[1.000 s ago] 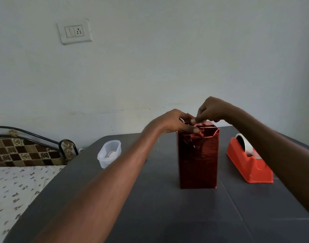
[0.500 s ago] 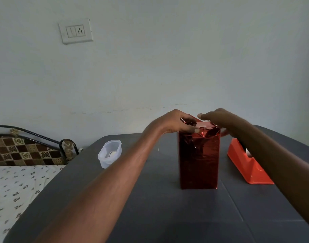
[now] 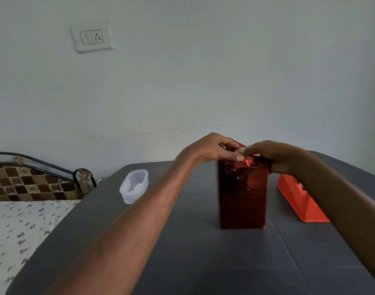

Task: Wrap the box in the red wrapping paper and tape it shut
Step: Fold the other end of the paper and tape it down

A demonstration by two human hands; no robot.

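Note:
A tall box wrapped in shiny red paper [image 3: 243, 196] stands upright in the middle of the dark table [image 3: 203, 252]. My left hand [image 3: 212, 149] lies on the top left edge, fingers stretched over the folded paper flaps. My right hand [image 3: 267, 153] lies flat across the top right, straight fingers pressing the folds down, thumb at the box's right side. The fingertips of both hands meet over the top. Whether tape lies under the fingers I cannot make out.
An orange tape dispenser [image 3: 299, 203] sits right of the box, partly behind my right forearm. A small clear plastic container [image 3: 134, 186] stands at the left. A bed with a patterned sheet [image 3: 18, 228] borders the table's left edge.
My right hand has come down from a pinch above the box top and now lies flat on the top folds. My left hand has stayed in place.

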